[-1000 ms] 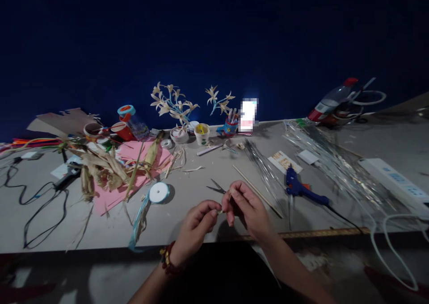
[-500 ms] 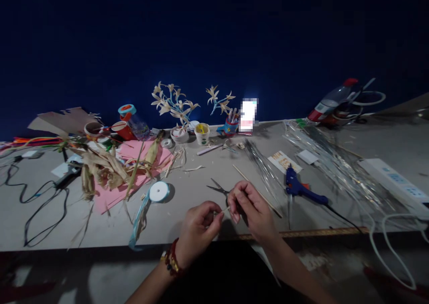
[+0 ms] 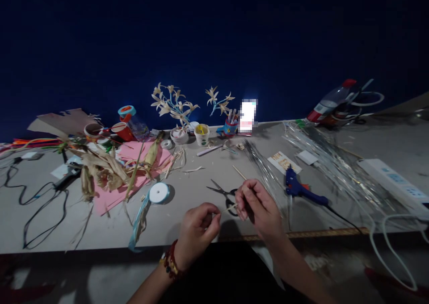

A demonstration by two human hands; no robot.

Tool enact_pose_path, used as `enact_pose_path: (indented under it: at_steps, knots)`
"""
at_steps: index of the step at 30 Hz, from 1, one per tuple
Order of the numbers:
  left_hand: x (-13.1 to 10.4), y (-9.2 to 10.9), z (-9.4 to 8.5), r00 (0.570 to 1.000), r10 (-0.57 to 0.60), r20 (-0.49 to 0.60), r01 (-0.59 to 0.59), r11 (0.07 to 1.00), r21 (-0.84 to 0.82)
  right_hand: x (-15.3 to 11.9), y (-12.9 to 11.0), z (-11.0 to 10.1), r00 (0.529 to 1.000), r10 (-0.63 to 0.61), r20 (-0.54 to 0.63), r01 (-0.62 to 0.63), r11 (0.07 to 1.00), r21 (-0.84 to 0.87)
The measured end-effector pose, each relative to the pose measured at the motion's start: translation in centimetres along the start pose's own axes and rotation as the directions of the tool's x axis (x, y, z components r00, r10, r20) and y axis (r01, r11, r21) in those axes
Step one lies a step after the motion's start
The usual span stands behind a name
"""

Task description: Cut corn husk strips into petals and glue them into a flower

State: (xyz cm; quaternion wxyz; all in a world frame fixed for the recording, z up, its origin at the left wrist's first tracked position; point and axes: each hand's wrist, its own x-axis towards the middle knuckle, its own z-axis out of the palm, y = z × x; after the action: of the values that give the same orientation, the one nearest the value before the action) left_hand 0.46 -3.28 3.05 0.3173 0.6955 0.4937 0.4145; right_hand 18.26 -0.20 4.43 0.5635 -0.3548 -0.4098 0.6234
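In the head view, the left hand (image 3: 201,226) and right hand (image 3: 256,206), fingers curled closed, pinch a thin pale strip (image 3: 229,208), apparently plant fibre, between them over the near tabletop (image 3: 187,179), beside black-handled metal scissors (image 3: 219,188).

Ends of thin strip (image 3: 229,209) hidden in grips of L hand (image 3: 200,226) & R hand (image 3: 259,206); material can't be ID'd. Scissors (image 3: 218,188) & stick (image 3: 239,172) partly covered by R hand. From hands: phone (image 3: 248,115) screen at 12 o'clock pixelated; card (image 3: 284,162) print at 2 unreadable; power strip (image 3: 392,179) at 3 cut off by pic edge.
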Motion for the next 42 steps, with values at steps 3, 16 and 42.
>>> enact_pose_path:
  at_steps: [3, 16, 42]
  knots:
    - [0.0, 0.0, 0.0, 0.999, 0.037, -0.009, -0.037, 0.999, 0.022, 0.0, 0.1, -0.1, 1.0, -0.022, -0.019, 0.022, 1.0, 0.001]
    - [0.2, 0.0, -0.3, 0.999, 0.028, -0.047, -0.027, 1.0, 0.007, 0.3, -0.1, -0.2, 0.997, -0.072, -0.005, 0.072, 0.997, 0.007]
    - [0.5, -0.6, -1.2, 0.961, -0.24, 0.139, 0.276, 0.865, -0.418, 0.0, -2.2, -1.0, 0.728, -0.299, 0.617, 0.682, 0.219, -0.698]
